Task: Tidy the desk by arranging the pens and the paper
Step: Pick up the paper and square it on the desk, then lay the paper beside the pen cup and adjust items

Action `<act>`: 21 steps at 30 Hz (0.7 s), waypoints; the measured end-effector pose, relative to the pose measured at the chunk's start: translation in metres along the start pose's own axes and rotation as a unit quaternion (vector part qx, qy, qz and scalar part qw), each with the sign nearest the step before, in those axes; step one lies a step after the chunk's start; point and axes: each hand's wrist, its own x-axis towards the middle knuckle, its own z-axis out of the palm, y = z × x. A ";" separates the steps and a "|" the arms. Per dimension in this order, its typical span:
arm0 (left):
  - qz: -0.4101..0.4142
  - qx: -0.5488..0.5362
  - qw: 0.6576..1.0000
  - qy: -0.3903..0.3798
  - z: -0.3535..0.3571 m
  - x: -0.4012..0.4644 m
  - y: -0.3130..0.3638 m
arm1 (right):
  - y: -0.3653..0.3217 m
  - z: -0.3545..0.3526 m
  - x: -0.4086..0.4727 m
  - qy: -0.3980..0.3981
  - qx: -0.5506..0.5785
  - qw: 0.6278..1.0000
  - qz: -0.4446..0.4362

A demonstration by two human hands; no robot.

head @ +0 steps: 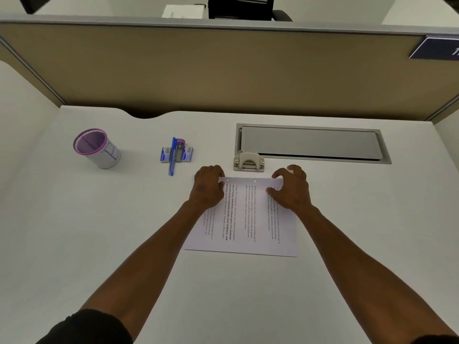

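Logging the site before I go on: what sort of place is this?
Most likely an office cubicle: a white desk with a fabric partition behind, a cable-access hatch, and a hole punch above printed paper.
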 end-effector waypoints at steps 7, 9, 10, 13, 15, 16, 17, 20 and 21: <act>-0.064 -0.056 0.996 0.005 -0.011 -0.025 -0.012 | -0.008 0.001 -0.040 0.105 0.134 0.985 0.027; -0.056 -0.060 0.996 0.028 -0.013 -0.034 -0.020 | -0.009 0.001 -0.058 0.154 0.170 0.971 0.064; -0.048 -0.058 0.996 0.041 -0.014 -0.039 -0.024 | -0.011 0.002 -0.068 0.177 0.200 0.959 0.090; -0.039 -0.063 0.994 0.082 -0.018 -0.053 -0.035 | -0.016 0.006 -0.095 0.187 0.277 0.930 0.154; -0.051 -0.093 0.990 0.097 -0.021 -0.061 -0.040 | -0.018 0.012 -0.109 0.165 0.301 0.923 0.173; -0.065 -0.111 0.987 0.098 -0.022 -0.064 -0.042 | -0.018 0.014 -0.115 0.161 0.314 0.917 0.184; -0.082 -0.127 0.984 0.096 -0.024 -0.066 -0.043 | -0.019 0.017 -0.120 0.162 0.327 0.910 0.197; -0.126 -0.166 0.973 0.099 -0.029 -0.074 -0.049 | -0.026 0.024 -0.132 0.156 0.358 0.891 0.232; -0.133 -0.176 0.970 0.100 -0.030 -0.078 -0.052 | -0.029 0.026 -0.134 0.152 0.372 0.885 0.236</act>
